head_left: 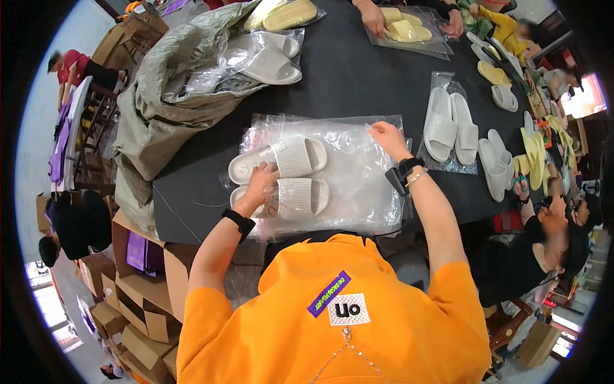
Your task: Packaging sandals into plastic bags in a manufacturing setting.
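Observation:
A pair of pale grey slide slippers (pixel 293 157) lies side by side on a stack of clear plastic bags (pixel 358 185), soles down, toe openings to the right. My left hand (pixel 259 185) grips the pair at the inner edges of the straps, its fingertips partly hidden there. At the upper right of the stack, my right hand (pixel 387 137) pinches the edge of a clear bag between thumb and fingers. Whether the slippers lie partly inside a bag, I cannot tell.
Bagged grey slippers (pixel 272 61) rest on a grey-green woven sack (pixel 147 121) at the left. Another bagged pair (pixel 441 125) and loose slippers (pixel 494 166) lie to the right on the black table (pixel 339 83). Across it, another person's hands (pixel 372 19) handle bagged yellow slippers (pixel 408 30).

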Available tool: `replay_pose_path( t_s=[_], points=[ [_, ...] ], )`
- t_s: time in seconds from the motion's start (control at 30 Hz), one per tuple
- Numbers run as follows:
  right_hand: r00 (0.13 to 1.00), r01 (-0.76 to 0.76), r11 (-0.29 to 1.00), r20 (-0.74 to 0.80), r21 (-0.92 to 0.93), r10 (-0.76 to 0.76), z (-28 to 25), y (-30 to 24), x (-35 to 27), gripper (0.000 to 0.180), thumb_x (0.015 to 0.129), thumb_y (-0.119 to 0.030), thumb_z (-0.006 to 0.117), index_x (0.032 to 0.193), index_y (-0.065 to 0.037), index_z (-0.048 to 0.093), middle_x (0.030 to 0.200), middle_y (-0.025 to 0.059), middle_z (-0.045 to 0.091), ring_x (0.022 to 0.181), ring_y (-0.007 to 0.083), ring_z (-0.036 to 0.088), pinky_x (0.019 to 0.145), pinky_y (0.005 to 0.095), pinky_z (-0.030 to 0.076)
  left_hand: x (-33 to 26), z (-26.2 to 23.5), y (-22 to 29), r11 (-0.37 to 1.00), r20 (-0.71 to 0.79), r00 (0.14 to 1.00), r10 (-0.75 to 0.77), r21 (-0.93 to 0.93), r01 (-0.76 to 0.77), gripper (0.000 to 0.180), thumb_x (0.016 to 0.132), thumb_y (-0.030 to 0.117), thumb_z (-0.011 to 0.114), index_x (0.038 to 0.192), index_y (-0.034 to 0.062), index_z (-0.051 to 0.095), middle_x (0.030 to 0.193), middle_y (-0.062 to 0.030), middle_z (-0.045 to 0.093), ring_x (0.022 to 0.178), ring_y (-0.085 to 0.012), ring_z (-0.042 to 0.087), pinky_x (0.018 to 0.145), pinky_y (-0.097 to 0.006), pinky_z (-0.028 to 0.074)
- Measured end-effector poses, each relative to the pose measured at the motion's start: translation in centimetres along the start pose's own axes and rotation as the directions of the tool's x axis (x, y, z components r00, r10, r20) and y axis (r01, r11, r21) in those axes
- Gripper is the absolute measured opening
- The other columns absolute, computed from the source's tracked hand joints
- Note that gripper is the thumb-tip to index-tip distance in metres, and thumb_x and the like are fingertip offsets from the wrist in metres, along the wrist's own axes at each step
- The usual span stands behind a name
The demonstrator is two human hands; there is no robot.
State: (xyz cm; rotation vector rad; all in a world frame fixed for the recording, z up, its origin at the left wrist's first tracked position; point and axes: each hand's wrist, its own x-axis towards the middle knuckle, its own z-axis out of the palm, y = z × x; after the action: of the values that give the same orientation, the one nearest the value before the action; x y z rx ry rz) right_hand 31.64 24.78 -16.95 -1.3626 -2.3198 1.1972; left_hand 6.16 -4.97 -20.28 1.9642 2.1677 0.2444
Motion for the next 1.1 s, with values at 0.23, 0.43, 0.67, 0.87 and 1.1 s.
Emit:
replay_pose_path(
  t_s=[0.23, 0.43, 0.67, 0.87, 1.1],
  points=[
    [0.947, -0.272, 0.858, -0.038, 0.437, 0.319, -0.2, 1.4, 1.7, 0.020, 0.087, -0.024, 0.050, 0.092, -0.006, 0.056, 0.078, 0.0056, 0.061, 0.069, 0.0136, 0.060, 0.054, 0.0294, 0.047, -0.3, -0.5, 0.7, 1.000, -0.041, 0.999, -0.009, 0.016, 0.009, 0.040, 0.061, 0.008, 0.062, 0.100, 0.0104, 0.055, 0.098, -0.0069, 0.051, 0.093, -0.0287, 0.047, 0.075, -0.041, 0.039],
    [0.950, -0.308, 0.742, 0.141, 0.596, 0.280, -1.1, 0.7, -3.4, 0.039, 0.088, -0.025, 0.051, 0.122, -0.012, 0.037, 0.105, 0.0084, 0.054, 0.087, 0.0176, 0.057, 0.065, 0.0312, 0.047, -0.1, 0.0, 0.5, 0.999, -0.076, 0.997, -0.010, -0.046, 0.007, 0.036, 0.060, 0.008, 0.063, 0.096, 0.0092, 0.055, 0.097, -0.0066, 0.050, 0.092, -0.0286, 0.046, 0.076, -0.041, 0.038],
    [0.893, -0.326, 0.827, 0.438, 0.458, 0.109, -1.2, 5.4, -14.6, 0.043, 0.083, -0.013, 0.057, 0.124, -0.007, 0.045, 0.105, 0.0075, 0.055, 0.080, 0.0113, 0.056, 0.063, 0.0260, 0.046, -0.2, -0.9, 1.0, 0.996, -0.070, 0.997, -0.044, -0.080, 0.039, 0.033, 0.062, 0.006, 0.060, 0.094, 0.0074, 0.056, 0.099, -0.0075, 0.051, 0.093, -0.0296, 0.046, 0.077, -0.041, 0.038],
    [0.941, -0.335, 0.755, 0.234, 0.564, 0.243, 0.5, 8.1, -16.5, 0.032, 0.083, -0.004, 0.054, 0.115, -0.003, 0.055, 0.089, 0.0016, 0.059, 0.064, 0.0053, 0.051, 0.054, 0.0174, 0.041, -2.2, -2.2, -1.6, 0.982, -0.165, 0.976, -0.141, -0.147, 0.117, 0.024, 0.062, 0.004, 0.056, 0.086, 0.0054, 0.060, 0.089, -0.0111, 0.052, 0.089, -0.0331, 0.047, 0.075, -0.043, 0.037],
    [0.967, -0.254, 0.796, 0.171, 0.549, 0.190, 1.3, 7.1, -16.9, 0.043, 0.078, -0.002, 0.058, 0.120, -0.002, 0.051, 0.096, 0.0040, 0.060, 0.060, 0.0042, 0.049, 0.051, 0.0181, 0.041, -8.3, -7.0, -8.8, 0.656, -0.262, 0.642, -0.720, -0.558, 0.508, 0.030, 0.073, 0.001, 0.048, 0.102, -0.0011, 0.056, 0.097, -0.0170, 0.062, 0.089, -0.0291, 0.058, 0.078, -0.036, 0.044]
  ],
)
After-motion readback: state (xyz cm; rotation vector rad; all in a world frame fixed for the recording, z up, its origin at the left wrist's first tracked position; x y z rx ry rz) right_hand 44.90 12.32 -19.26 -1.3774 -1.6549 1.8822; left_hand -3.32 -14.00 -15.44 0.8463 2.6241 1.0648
